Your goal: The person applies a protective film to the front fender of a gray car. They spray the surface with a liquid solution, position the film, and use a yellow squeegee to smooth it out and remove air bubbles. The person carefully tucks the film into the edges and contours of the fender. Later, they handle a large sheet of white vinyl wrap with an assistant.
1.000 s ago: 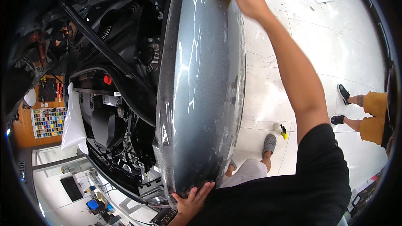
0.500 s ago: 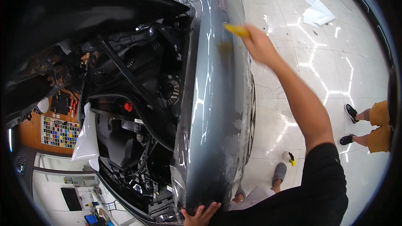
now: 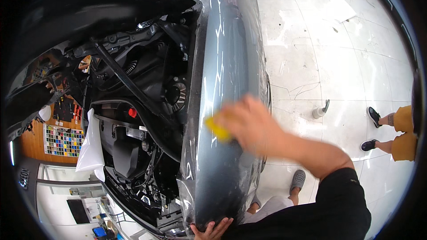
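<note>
In front of me is a grey-blue car fender [image 3: 218, 164] covered with clear glossy film, wrinkled along its edges. My right hand [image 3: 255, 126], blurred by motion, is closed around a small yellow squeegee [image 3: 218, 129]. The squeegee is at the upper side of the fender, near the engine bay; the blur hides its exact contact. My left hand [image 3: 212, 229] rests on the near end of the fender, with its fingers spread over the film. Loose film [image 3: 187, 191] bunches along the panel's inner edge.
The open hood [image 3: 111, 2] rises at the upper left over the engine bay [image 3: 129, 155], where a white sheet [image 3: 92, 146] hangs. A spray bottle [image 3: 319, 112] stands on the tiled floor. At the right is another person's leg in yellow shorts [image 3: 402, 126], near another car [image 3: 398, 26].
My right hand has swept the squeegee from the far part of the fender toward me and leftward. My left hand stays at the near end.
</note>
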Available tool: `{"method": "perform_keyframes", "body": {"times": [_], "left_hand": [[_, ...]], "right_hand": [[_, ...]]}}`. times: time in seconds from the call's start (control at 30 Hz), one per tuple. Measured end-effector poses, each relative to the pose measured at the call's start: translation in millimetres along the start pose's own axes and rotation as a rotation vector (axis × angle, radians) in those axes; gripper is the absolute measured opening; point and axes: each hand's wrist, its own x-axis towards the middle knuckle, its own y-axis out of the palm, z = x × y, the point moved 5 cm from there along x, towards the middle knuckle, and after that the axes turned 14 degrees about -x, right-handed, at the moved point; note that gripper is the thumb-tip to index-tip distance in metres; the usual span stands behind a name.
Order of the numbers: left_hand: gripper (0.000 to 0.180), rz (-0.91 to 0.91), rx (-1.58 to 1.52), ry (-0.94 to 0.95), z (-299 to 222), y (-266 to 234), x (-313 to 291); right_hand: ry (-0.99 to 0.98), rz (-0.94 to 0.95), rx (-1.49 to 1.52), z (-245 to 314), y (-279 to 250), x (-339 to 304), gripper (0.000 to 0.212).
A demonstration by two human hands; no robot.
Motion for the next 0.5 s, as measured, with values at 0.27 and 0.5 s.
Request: {"method": "perform_keyframes", "body": {"times": [0.27, 0.5], "left_hand": [[0.077, 0.009, -0.034, 0.001, 8.1, 1.4, 1.8], [0.055, -0.153, 0.133, 0.074, 5.9, 14.4, -0.6]], "right_hand": [[0.428, -0.091, 0.031, -204.9, 0.1, 114.7, 0.035], [0.397, 0.091, -0.180, -229.1, 6.2, 185.4, 0.045]]}}
